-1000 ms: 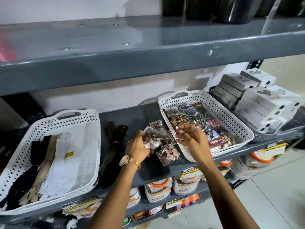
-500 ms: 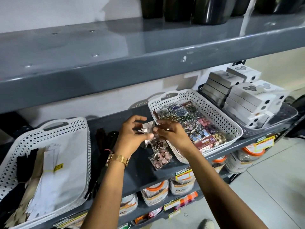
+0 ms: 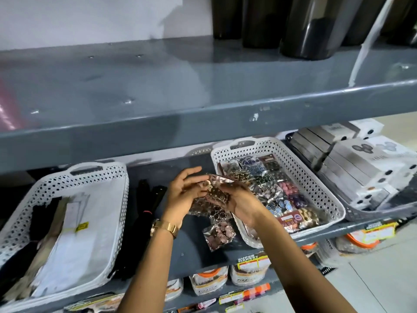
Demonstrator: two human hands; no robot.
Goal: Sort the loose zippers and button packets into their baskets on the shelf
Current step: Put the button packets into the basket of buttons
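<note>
Your left hand [image 3: 182,195] and right hand [image 3: 239,203] together pinched clear crinkled packets of metallic buttons [image 3: 211,199], not yet binned. Below this grip lay one loose packet [image 3: 218,232]; left of it, black zippers [image 3: 144,213] awaited the white perforated basket [image 3: 99,177].

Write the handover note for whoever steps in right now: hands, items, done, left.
Left hand and right hand: both grip a bunch of button packets over the shelf.
Done: many packets fill the right basket; zippers lie in the left basket.
Left: drop the held bunch in the right basket, then the loose packet; move the black zippers into the left basket.
</note>
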